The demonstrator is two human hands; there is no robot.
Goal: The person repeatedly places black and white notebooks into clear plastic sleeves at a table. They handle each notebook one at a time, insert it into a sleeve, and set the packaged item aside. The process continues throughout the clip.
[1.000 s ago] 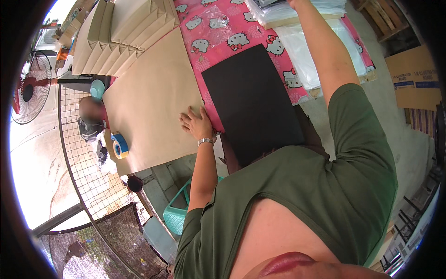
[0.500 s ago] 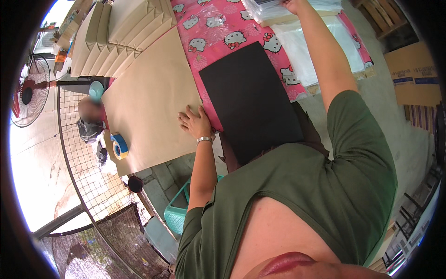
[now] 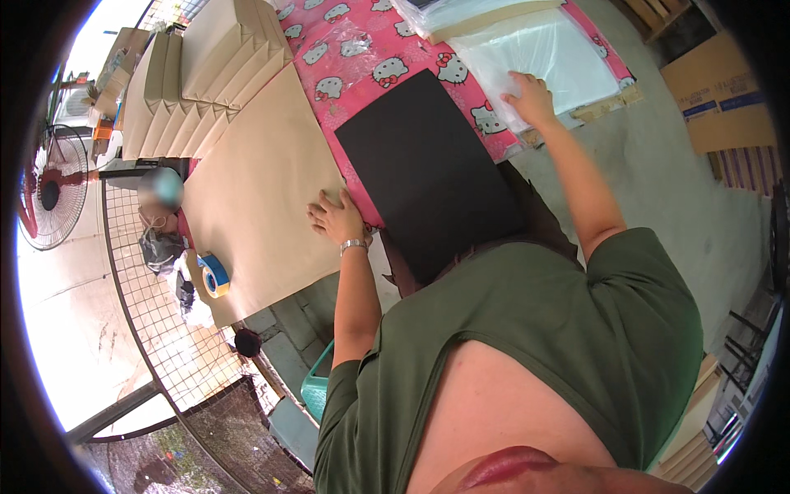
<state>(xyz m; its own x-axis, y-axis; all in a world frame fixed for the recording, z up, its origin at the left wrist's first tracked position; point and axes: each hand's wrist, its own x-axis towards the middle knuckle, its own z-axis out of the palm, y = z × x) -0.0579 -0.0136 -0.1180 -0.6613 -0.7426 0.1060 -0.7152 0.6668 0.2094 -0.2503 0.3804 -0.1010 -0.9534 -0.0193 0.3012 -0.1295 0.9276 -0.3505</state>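
Your left hand (image 3: pixel 336 221) lies flat on brown paper (image 3: pixel 255 189) beside the black board (image 3: pixel 428 173), while your right hand (image 3: pixel 531 97) fingers clear plastic sheets (image 3: pixel 551 58) beyond it: lift one cleanly.

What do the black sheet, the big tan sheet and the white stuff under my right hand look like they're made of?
The black sheet looks like matte card or foam board: flat, stiff, no shine. The tan sheet looks like kraft paper or thin cardboard: dull brown, lying flat. The white sheets under the right hand seem glossy, possibly plastic-wrapped; I cannot tell for sure.
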